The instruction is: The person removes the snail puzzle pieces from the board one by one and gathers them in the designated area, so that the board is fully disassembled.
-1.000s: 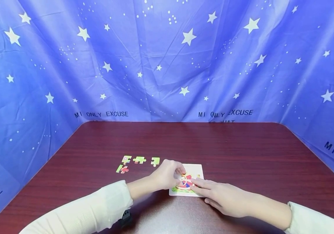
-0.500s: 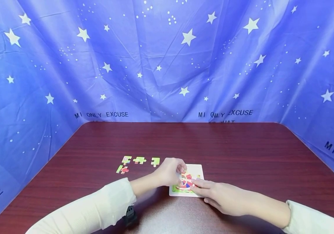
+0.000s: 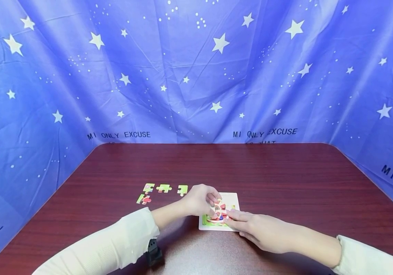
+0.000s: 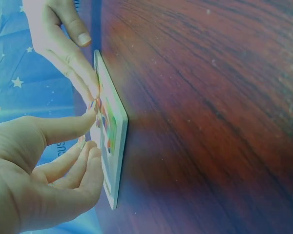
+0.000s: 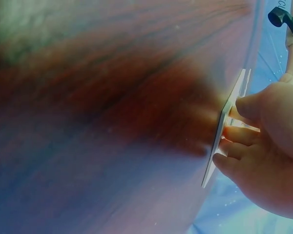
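Observation:
A white-rimmed puzzle board [image 3: 231, 197] lies flat near the front of the table, with part of a red, blue and green picture in it. Above its left half, my left hand [image 3: 199, 201] pinches a small puzzle piece [image 3: 219, 206] between thumb and fingers. In the left wrist view that puzzle piece [image 4: 81, 142] is mostly hidden by the fingers. My right hand [image 3: 268, 232] rests its nearly straight fingertips on the right part of the board. From the right wrist view, the board [image 5: 223, 122] shows edge-on beneath this hand [image 5: 268, 141].
Several loose green and red jigsaw pieces [image 3: 164, 188] lie left of the board, beyond the left forearm. A dark red wooden table [image 3: 268, 168] carries everything. Blue star-printed cloth [image 3: 189, 76] hangs around its back and sides. A black wrist mount [image 3: 153, 252] sits under the left sleeve.
My left hand has shifted slightly up and to the right over the board, and the pinched puzzle piece has turned and lifted with it. The right hand stays in place.

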### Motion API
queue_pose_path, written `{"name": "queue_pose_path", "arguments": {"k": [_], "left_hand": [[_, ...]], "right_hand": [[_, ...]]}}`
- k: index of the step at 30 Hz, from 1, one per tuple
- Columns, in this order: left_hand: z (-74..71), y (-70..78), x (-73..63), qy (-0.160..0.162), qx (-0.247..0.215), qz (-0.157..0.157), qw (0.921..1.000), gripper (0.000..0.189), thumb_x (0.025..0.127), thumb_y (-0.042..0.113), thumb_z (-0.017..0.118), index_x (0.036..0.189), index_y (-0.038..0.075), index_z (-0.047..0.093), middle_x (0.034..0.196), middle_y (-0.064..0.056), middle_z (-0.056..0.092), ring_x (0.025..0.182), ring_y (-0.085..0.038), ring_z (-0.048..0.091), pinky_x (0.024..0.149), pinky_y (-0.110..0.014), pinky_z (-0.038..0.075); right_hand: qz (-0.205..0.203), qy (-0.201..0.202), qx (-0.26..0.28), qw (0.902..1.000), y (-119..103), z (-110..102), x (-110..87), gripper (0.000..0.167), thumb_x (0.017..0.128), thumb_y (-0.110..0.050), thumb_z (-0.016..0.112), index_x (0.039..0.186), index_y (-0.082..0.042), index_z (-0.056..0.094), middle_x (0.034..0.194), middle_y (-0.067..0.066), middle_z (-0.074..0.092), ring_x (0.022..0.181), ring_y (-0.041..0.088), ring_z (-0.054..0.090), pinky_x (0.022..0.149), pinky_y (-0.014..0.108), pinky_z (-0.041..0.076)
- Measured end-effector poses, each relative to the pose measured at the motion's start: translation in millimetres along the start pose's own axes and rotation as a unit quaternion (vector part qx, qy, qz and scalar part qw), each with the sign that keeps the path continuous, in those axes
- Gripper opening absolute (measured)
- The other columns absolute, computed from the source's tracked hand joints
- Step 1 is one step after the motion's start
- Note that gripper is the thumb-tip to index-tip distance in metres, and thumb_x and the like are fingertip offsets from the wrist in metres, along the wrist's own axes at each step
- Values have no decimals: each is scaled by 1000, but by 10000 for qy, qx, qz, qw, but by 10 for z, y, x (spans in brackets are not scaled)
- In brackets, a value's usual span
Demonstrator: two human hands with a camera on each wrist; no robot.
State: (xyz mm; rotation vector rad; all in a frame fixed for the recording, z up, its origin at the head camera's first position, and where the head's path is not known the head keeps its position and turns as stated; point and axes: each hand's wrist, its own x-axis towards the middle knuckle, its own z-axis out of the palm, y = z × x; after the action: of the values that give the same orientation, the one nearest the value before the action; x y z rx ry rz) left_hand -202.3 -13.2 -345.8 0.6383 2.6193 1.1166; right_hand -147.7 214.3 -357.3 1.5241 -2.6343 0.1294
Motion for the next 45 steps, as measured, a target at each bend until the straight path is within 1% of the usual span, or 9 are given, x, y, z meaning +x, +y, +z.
{"name": "queue_pose_path", "arguments": {"k": [6,10,15,18,23,27,32,39,45], "left_hand": [[-58,-18,-4,17,-141,-87,9999,39,64,-4,82,101,3,69,88,-8,72,77,-14,68,67,-19,54],[-104,-68,-19,-17,-564,-203,9982,41,65,-7,80,103,2,69,90,-10,73,77,-16,71,67,-22,57],[-127,-102,-49,-61,-1142,-688,9911,43,65,-8,79,105,4,71,95,-11,74,76,-13,69,71,-22,53],[-121,-111,-47,-51,-1281,-870,9879,42,65,-9,79,105,4,71,96,-11,74,76,-12,67,71,-22,52],[-100,-110,-33,-77,-1260,-909,9878,42,63,-11,79,102,1,70,94,-11,73,76,-12,68,71,-23,55],[-89,-89,-24,-73,-1150,-903,9892,41,60,-9,80,99,0,71,87,-10,73,71,-9,65,68,-20,53],[-83,-60,-21,-66,-1050,-923,9902,41,60,-7,82,98,-1,71,88,-10,74,73,-8,63,66,-17,51],[-59,-54,-33,60,-1263,-979,9871,26,73,0,76,98,-3,70,86,-15,74,71,-11,67,67,-25,57],[-92,-93,-43,236,-1203,-981,9876,19,76,2,73,95,1,72,83,-13,75,72,-10,68,68,-21,51]], "right_hand": [[-71,101,-15,9999,-8,14,-10,45,97,-16,55,141,-15,49,145,8,50,122,21,59,88,32,55],[-73,87,-97,9999,-1,14,-16,44,96,-16,55,140,-15,50,145,9,51,124,22,58,89,33,55],[-69,76,-120,9999,4,24,-25,44,97,-18,55,141,-15,49,145,9,50,125,23,57,88,33,55],[-104,91,-147,9998,5,35,-32,44,97,-18,55,141,-15,49,146,9,50,125,23,57,88,33,55],[-49,40,-158,9999,-1,38,-39,45,97,-19,54,141,-15,48,146,8,49,125,22,57,88,33,55],[42,-24,-64,10000,-8,29,-34,46,97,-19,54,142,-16,47,147,8,49,124,22,58,89,34,55],[95,-114,0,9999,-9,15,-27,46,98,-20,54,143,-17,46,148,7,47,123,22,58,88,34,55],[107,-169,-4,9998,-12,3,-25,45,98,-20,53,143,-16,46,149,7,46,127,23,55,90,34,54],[127,-198,23,9997,-10,7,-24,45,98,-20,53,143,-16,46,149,8,47,129,24,54,91,34,54]]}}
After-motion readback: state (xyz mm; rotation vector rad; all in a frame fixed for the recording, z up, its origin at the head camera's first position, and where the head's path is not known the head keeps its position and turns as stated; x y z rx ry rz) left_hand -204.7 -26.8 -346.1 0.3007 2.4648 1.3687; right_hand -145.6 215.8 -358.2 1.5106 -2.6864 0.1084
